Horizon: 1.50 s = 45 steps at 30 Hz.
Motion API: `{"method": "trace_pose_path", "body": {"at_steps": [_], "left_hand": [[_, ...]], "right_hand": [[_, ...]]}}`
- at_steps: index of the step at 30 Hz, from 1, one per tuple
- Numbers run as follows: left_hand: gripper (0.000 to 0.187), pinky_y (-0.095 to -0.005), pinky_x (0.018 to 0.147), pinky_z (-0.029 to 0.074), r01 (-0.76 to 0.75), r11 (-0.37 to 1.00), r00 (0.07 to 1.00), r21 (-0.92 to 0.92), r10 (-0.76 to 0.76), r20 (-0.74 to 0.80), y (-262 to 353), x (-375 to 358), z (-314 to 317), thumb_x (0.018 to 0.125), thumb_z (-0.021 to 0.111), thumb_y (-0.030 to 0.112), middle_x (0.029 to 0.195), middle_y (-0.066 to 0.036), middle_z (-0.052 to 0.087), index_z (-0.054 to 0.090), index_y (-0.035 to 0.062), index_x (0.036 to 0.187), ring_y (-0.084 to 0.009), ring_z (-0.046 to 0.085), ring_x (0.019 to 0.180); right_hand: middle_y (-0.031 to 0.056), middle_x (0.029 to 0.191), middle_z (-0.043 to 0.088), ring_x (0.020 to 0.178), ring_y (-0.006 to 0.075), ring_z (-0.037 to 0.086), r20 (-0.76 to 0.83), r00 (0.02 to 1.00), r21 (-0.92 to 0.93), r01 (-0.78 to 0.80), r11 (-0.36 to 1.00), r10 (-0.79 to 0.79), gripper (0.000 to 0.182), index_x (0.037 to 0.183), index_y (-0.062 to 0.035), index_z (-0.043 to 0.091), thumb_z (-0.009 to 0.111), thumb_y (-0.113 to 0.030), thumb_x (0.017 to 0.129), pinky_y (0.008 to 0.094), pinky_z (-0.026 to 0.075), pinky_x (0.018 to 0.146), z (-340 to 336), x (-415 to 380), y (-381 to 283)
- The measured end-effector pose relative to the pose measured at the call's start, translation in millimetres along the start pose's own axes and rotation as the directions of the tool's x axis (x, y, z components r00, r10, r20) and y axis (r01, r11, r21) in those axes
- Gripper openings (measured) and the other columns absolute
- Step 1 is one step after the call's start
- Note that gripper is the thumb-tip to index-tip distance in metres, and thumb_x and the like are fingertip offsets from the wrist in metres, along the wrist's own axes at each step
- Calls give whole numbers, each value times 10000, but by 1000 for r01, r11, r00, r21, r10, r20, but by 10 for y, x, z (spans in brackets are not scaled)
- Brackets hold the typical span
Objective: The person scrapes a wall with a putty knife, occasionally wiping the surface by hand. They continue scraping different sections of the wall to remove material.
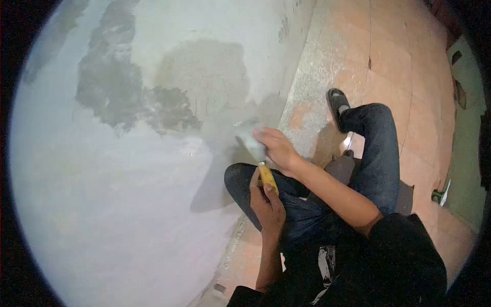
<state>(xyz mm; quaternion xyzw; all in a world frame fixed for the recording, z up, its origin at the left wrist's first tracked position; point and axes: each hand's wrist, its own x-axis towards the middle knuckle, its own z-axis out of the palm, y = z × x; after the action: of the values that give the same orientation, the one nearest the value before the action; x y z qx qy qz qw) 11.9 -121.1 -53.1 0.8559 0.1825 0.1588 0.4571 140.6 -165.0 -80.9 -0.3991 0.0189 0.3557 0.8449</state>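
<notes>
We look down from our own head, close above our fingers [266, 137], facing the wall [128, 204] just beyond them.
</notes>
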Motion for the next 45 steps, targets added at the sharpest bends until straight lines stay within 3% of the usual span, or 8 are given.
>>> {"method": "trace_pose_path", "body": {"at_steps": [1,10,13,22,29,35,41,45], "left_hand": [[403,-331,810,438,7,999,996,40,-4,-85,16,29,-11,966,382,287,1080,-154,557,456,-18,1219,-232,550,925],[466,-332,887,406,180,978,959,-101,-198,-202,-357,259,-143,953,436,322,1156,-169,487,367,-32,1248,-230,496,1043],[549,-298,792,429,123,987,963,107,-93,-251,-477,360,-179,935,460,388,1112,-135,467,347,-41,1258,-187,513,921],[443,-367,906,396,52,995,948,89,-21,-318,-544,384,-179,928,503,286,1123,-188,497,431,-69,1182,-262,502,1045],[376,-302,790,458,70,997,959,43,-55,-278,-634,442,-233,929,511,242,1033,-183,534,427,-67,1125,-210,556,916],[369,-270,700,459,97,995,957,-25,-101,-271,-539,468,-187,941,494,256,910,-157,564,404,-61,1107,-175,564,830],[354,-247,671,454,127,992,960,14,-119,-255,-559,479,-217,943,488,244,893,-143,546,390,-48,1119,-157,554,802],[366,-235,644,445,123,992,955,-39,-129,-266,-551,487,-233,936,508,279,879,-119,540,412,-38,1091,-139,536,768]], "right_hand": [[25,881,562,781,96,504,130,986,225,72,972,-103,294,1001,17,566,498,-260,926,235,416,703,122,164,96],[-27,682,497,609,54,420,10,998,246,-56,968,56,256,784,-54,577,559,-290,880,235,318,515,581,690,662],[-29,681,495,604,49,418,-8,1000,183,-24,983,26,263,790,-56,575,548,-300,884,227,323,518,627,698,648],[-9,696,510,628,65,449,-10,999,241,52,969,-51,301,853,-11,583,529,-304,895,218,361,562,626,640,654],[40,705,577,644,106,506,-70,983,318,184,930,-170,344,851,7,618,578,-335,847,247,399,607,631,762,695],[12,672,547,627,95,490,-66,994,332,107,937,-90,300,765,-10,603,586,-296,853,240,385,564,656,751,665],[-15,699,541,647,69,473,-72,983,329,186,926,-171,295,821,-4,612,566,-290,881,221,383,589,706,781,654],[12,794,597,716,82,524,-1,999,234,34,972,-34,308,909,23,620,571,-280,883,213,421,657,622,835,638]]}}
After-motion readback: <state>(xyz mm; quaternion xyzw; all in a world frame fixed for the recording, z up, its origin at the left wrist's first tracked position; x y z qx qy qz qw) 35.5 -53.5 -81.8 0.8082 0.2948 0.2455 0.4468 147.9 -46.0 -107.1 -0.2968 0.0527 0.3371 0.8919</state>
